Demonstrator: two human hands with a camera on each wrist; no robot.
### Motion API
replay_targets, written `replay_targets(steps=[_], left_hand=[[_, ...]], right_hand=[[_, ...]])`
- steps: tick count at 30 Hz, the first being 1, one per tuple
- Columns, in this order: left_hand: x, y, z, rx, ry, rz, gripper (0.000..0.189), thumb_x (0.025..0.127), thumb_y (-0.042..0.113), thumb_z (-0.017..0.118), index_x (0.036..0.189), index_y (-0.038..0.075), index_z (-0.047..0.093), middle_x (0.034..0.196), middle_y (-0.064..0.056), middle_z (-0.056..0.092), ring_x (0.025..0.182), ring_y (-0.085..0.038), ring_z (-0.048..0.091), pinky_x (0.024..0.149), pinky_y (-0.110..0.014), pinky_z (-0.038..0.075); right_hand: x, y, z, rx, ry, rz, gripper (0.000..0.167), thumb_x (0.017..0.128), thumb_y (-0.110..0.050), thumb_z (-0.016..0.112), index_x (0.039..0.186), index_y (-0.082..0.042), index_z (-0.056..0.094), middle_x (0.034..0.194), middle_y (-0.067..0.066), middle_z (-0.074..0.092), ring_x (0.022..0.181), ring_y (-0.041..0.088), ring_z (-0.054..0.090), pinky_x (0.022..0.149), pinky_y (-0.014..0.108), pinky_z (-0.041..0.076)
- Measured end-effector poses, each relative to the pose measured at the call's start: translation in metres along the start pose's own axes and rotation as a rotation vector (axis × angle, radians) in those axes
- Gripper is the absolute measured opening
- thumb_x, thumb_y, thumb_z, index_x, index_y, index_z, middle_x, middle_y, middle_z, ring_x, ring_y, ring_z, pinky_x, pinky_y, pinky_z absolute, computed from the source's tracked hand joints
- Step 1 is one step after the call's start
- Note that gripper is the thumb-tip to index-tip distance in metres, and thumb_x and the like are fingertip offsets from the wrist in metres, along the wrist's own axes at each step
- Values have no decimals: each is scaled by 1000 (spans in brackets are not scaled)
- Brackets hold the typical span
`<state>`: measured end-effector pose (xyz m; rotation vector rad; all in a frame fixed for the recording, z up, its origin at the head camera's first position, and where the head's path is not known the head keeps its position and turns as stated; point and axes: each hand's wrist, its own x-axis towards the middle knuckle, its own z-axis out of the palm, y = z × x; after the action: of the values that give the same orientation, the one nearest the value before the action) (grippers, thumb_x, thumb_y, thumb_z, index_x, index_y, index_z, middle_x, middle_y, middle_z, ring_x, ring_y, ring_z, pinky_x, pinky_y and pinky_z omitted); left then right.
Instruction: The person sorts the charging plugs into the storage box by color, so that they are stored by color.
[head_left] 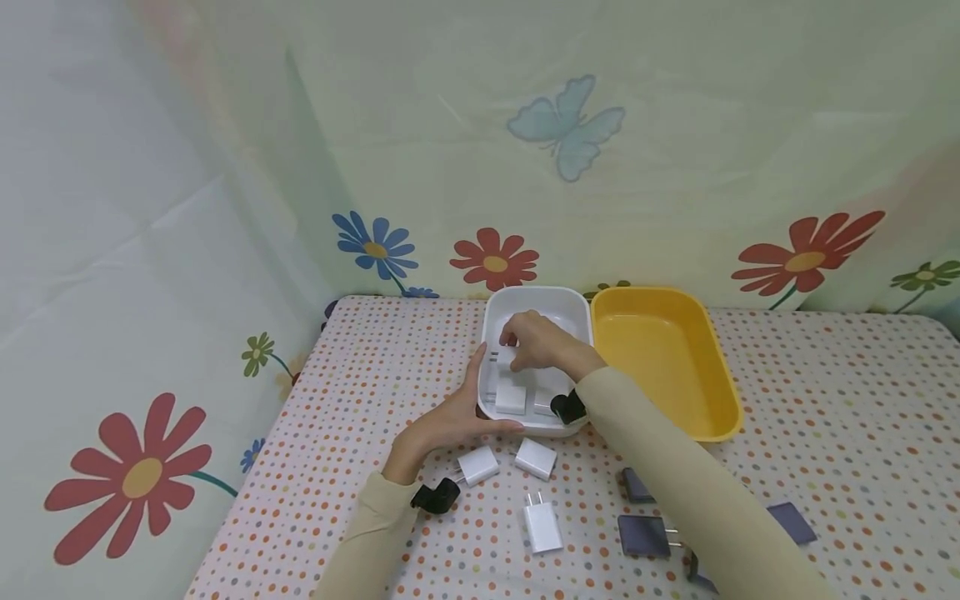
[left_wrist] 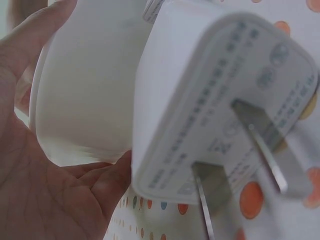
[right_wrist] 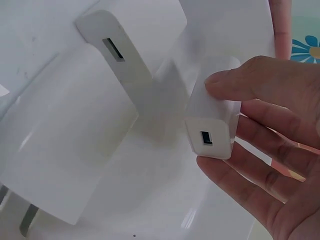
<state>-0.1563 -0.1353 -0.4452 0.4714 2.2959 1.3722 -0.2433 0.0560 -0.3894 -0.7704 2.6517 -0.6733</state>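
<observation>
My left hand grips a front corner of the white bin, with thumb and fingers spread around its outer walls. Over the bin's left part, my right hand pinches a white USB charger between thumb and fingers. The charger's port end shows in the right wrist view. Other white chargers lie in the bin: one charger at the front left and a charger beside it, partly hidden by the wrist camera. A two-pronged white charger looms near my left hand.
A yellow bin stands against the white bin's right side. In front lie a white charger and a pronged white charger. Several dark chargers, including a dark charger, lie near my right sleeve. A patterned cloth covers the table.
</observation>
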Motion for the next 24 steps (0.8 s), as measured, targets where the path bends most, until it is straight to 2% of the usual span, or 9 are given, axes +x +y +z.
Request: replay_targets(steps=[8, 13, 17, 24], left_hand=[[2, -3, 2, -12, -10, 9, 134, 87, 43, 86, 165, 25, -22, 171, -7, 20, 145, -23, 40, 118, -47, 35], [3, -2, 2, -17, -9, 16, 134, 88, 41, 86, 165, 24, -22, 172, -5, 20, 146, -23, 40, 119, -46, 33], [1, 0, 1, -6, 3, -11, 132, 89, 41, 85, 165, 25, -22, 172, -8, 18, 146, -25, 39, 119, -49, 33], [0, -1, 2, -14, 4, -14, 130, 90, 39, 84, 165, 26, -22, 172, -8, 19, 142, -25, 42, 117, -48, 35]], right_hand=[[4, 2, 3, -28, -43, -1, 32, 80, 1, 86, 110, 4, 75, 102, 14, 71, 95, 26, 61, 92, 40, 53], [4, 3, 6, -3, -68, 41, 33, 81, 2, 85, 111, 2, 74, 102, 12, 69, 95, 25, 58, 92, 38, 53], [3, 3, 8, 31, -90, 78, 33, 82, 1, 85, 113, -1, 73, 102, 10, 66, 96, 25, 57, 91, 36, 54], [2, 4, 10, 57, -88, 90, 33, 83, 0, 86, 114, -2, 73, 102, 10, 67, 97, 26, 57, 94, 38, 54]])
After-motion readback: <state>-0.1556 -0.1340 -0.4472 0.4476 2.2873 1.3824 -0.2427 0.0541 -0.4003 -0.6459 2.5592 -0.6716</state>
